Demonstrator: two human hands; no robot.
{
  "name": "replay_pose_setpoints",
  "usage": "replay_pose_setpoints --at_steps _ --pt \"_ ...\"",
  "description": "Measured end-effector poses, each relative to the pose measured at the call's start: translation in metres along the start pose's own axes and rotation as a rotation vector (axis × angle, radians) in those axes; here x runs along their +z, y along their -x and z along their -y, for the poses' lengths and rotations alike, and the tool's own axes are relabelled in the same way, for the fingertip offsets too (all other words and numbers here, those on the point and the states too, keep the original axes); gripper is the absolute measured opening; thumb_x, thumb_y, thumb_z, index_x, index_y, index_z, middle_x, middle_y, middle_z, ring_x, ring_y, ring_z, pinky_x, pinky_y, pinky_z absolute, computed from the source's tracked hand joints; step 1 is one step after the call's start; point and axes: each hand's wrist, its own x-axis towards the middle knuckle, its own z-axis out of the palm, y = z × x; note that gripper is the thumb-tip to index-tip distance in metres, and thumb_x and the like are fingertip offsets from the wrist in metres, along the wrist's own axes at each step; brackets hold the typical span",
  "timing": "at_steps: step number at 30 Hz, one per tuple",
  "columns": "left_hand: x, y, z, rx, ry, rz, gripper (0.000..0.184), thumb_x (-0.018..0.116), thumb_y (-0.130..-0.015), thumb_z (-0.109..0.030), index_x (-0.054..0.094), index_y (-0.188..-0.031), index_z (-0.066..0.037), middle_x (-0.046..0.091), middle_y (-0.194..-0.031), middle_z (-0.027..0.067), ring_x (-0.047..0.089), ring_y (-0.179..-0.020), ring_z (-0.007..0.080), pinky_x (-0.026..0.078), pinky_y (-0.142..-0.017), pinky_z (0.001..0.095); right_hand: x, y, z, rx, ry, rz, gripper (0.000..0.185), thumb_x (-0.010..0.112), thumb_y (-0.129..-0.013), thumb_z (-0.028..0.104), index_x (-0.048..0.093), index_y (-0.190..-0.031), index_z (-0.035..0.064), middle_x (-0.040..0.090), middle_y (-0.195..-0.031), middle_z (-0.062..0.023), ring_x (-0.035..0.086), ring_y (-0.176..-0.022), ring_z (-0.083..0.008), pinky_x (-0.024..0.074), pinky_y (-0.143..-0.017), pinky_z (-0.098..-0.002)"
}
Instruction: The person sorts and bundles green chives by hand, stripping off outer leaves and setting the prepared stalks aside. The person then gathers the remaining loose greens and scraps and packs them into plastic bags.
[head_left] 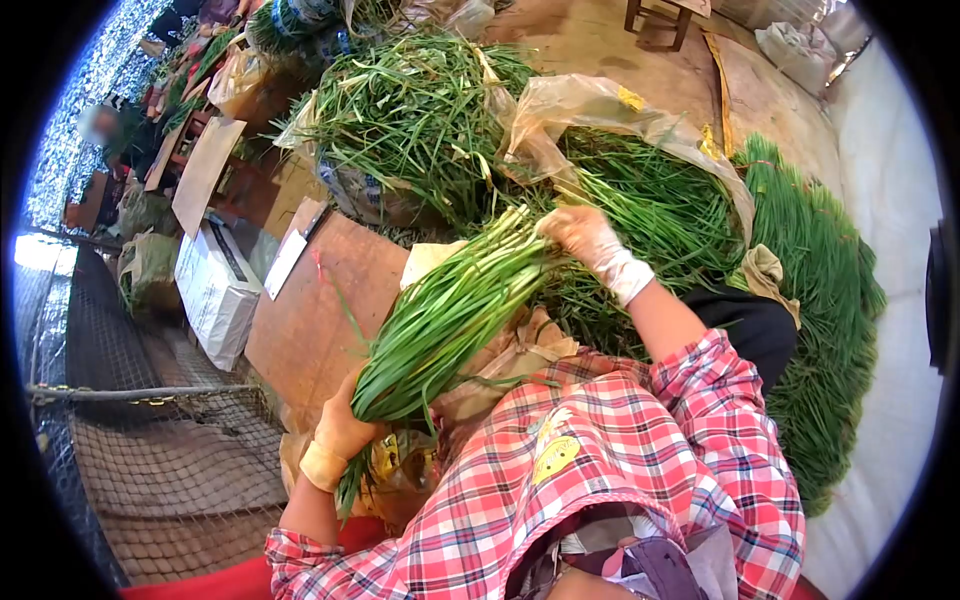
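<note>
A thick bunch of garlic chives (455, 315) lies slantwise in front of my body, pale stem ends at the upper right and green leaf tips at the lower left. My left hand (345, 430) is wrapped round the leafy end, its fingers partly hidden under the leaves. At the stem end, my right hand (585, 245), in a thin pale glove, has its fingers closed together on the stems. Behind that hand more loose chives (650, 200) lie in an opened clear plastic bag (600, 100).
A big heap of chives (410, 120) stands straight ahead. Tied bundles (810, 320) are stacked along the right wall. On the left, a broad-bladed knife (290, 255) lies on a brown board (315, 310) beside a white box (217, 290). Netting (180, 470) hangs at the lower left.
</note>
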Motion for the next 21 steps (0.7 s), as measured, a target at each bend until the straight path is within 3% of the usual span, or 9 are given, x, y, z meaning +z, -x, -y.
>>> replay_pose_setpoints --at_steps 3,5,6,7,11,12,17,19,21 --pt "0.001 0.000 0.015 0.030 0.223 0.055 0.078 0.077 -0.057 -0.005 0.046 -0.129 -0.005 0.061 -0.113 0.0110 0.057 -0.106 0.0208 0.044 -0.091 0.0327 -0.057 -0.014 -0.044 0.037 0.648 -0.155 0.031 0.048 -0.091 0.032 0.065 -0.076 0.0106 0.065 -0.075 -0.0097 0.060 -0.062 -0.0246 0.0522 -0.060 -0.0386" --pt "0.000 0.003 0.019 0.011 0.373 0.099 0.076 0.077 -0.057 -0.003 0.047 -0.127 -0.002 0.061 -0.112 0.0086 0.056 -0.105 0.0189 0.043 -0.091 0.0325 -0.115 -0.007 -0.065 0.120 1.078 -0.216 0.032 0.042 -0.089 0.025 0.067 -0.079 0.0073 0.066 -0.080 -0.0152 0.065 -0.075 -0.0280 0.0530 -0.067 -0.0380" --pt "-0.004 0.003 0.017 -0.060 0.558 0.186 0.073 0.076 -0.058 -0.002 0.048 -0.125 -0.001 0.061 -0.111 0.0075 0.056 -0.104 0.0184 0.043 -0.091 0.0326 -0.157 -0.016 -0.131 -0.017 1.585 0.083 0.026 0.052 -0.085 0.026 0.068 -0.082 0.0043 0.067 -0.084 -0.0138 0.063 -0.074 -0.0302 0.0519 -0.070 -0.0384" --pt "-0.009 0.004 0.014 -0.132 0.739 0.275 0.069 0.075 -0.058 -0.001 0.050 -0.123 0.000 0.061 -0.110 0.0064 0.055 -0.103 0.0178 0.043 -0.091 0.0326 -0.155 -0.009 -0.103 0.554 1.185 0.170 0.037 0.060 -0.081 0.031 0.064 -0.100 -0.0001 0.063 -0.107 -0.0180 0.061 -0.097 -0.0326 0.0489 -0.085 -0.0371" --pt "-0.001 0.005 0.001 -0.163 0.808 0.348 0.057 0.067 -0.062 0.001 0.053 -0.117 0.001 0.062 -0.103 0.0112 0.062 -0.087 0.0221 0.052 -0.072 0.0310 -0.088 0.035 -0.029 0.214 0.296 0.173 0.100 0.074 -0.066 0.048 0.025 -0.141 0.0025 0.040 -0.138 -0.0197 0.036 -0.130 -0.0300 0.0283 -0.107 -0.0357" --pt "-0.002 0.009 -0.022 -0.284 0.815 0.348 0.046 0.064 -0.064 0.001 0.056 -0.108 0.004 0.063 -0.087 0.0139 0.062 -0.063 0.0207 0.049 -0.050 0.0271 -0.061 0.033 -0.022 0.151 0.101 0.154 0.099 0.075 -0.066 0.046 0.026 -0.141 0.0023 0.040 -0.138 -0.0205 0.034 -0.130 -0.0307 0.0264 -0.108 -0.0359" --pt "0.000 0.015 -0.041 -0.310 0.872 0.407 0.046 0.063 -0.062 0.000 0.055 -0.107 0.005 0.061 -0.077 0.0136 0.058 -0.054 0.0194 0.045 -0.044 0.0258 0.022 -0.003 -0.029 0.087 -0.178 0.050 0.065 0.068 -0.075 0.025 0.043 -0.129 -0.0010 0.056 -0.115 -0.0237 0.053 -0.106 -0.0294 0.0382 -0.098 -0.0360" --pt "0.000 0.022 -0.054 -0.360 0.819 0.298 0.049 0.061 -0.061 0.001 0.055 -0.110 0.004 0.062 -0.080 0.0131 0.058 -0.056 0.0187 0.046 -0.045 0.0257 0.008 -0.003 -0.001 0.141 0.250 0.006 0.027 0.051 -0.084 0.009 0.054 -0.110 -0.0002 0.062 -0.090 -0.0173 0.059 -0.079 -0.0255 0.0493 -0.078 -0.0332" --pt "0.004 0.021 -0.034 -0.219 0.648 0.279 0.052 0.059 -0.060 0.001 0.054 -0.113 0.003 0.063 -0.083 0.0124 0.058 -0.057 0.0173 0.045 -0.046 0.0247 -0.004 -0.032 -0.062 -0.246 0.578 -0.198 0.022 0.045 -0.086 0.005 0.055 -0.106 0.0027 0.062 -0.081 -0.0135 0.059 -0.071 -0.0237 0.0506 -0.066 -0.0362"
